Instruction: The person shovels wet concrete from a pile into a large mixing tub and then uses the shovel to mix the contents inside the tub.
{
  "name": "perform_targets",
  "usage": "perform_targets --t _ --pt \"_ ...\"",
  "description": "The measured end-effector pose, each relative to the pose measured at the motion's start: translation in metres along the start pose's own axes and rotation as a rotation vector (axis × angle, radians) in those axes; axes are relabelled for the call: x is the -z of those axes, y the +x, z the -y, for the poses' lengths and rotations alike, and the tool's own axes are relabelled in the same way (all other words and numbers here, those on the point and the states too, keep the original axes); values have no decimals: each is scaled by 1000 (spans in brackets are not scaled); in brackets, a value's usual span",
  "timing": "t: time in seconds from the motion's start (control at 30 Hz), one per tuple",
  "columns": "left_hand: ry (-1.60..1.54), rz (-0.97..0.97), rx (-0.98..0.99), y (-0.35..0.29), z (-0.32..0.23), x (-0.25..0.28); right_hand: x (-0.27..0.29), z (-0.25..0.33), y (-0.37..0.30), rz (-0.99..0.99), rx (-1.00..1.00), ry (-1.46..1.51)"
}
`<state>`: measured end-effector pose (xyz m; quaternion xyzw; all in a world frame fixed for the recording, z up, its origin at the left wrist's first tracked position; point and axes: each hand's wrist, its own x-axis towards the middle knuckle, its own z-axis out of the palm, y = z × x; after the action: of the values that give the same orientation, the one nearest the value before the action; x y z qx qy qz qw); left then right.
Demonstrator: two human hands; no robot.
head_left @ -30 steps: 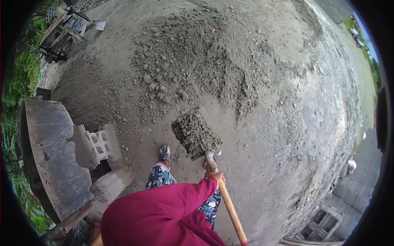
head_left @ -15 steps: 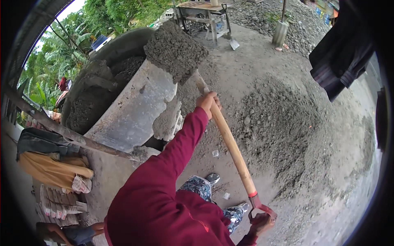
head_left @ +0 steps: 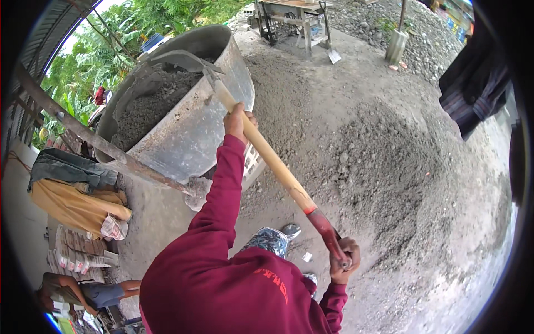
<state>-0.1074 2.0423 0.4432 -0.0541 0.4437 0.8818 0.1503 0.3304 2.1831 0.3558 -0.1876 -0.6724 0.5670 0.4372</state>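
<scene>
I hold a shovel [head_left: 272, 160] with a pale wooden shaft and a red grip end. My left hand [head_left: 240, 122] is wrapped round the shaft close to the blade. At the far end, my right hand [head_left: 345, 260] grips the red handle. The blade is turned on its side over the rim of a large round metal drum [head_left: 192, 117]. Inside the drum lies a grey, wet-looking gravelly mix [head_left: 153, 103], and part of it is hidden behind the blade and rim.
A grey sand and gravel heap [head_left: 389, 178] spreads on the ground to the right. A slanted metal pole [head_left: 94, 136] crosses before the drum. Draped clothes [head_left: 78, 192], stacked sacks [head_left: 80, 250] and another person [head_left: 92, 292] are at left. A second shovel [head_left: 332, 53] leans on a wooden table.
The shovel blade, heaped with grey mix before, has tipped over the drum, and the heap is off it. My left hand moved left, and the red handle turned in my right hand.
</scene>
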Motion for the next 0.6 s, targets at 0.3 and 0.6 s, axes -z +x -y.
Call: perform_targets --t 0.3,0.6 --pt "312 194 758 -192 373 50 163 13 -286 -817 -947 218" --pt "1051 -42 1645 -589 630 269 230 162 -492 -1670 -1425 382"
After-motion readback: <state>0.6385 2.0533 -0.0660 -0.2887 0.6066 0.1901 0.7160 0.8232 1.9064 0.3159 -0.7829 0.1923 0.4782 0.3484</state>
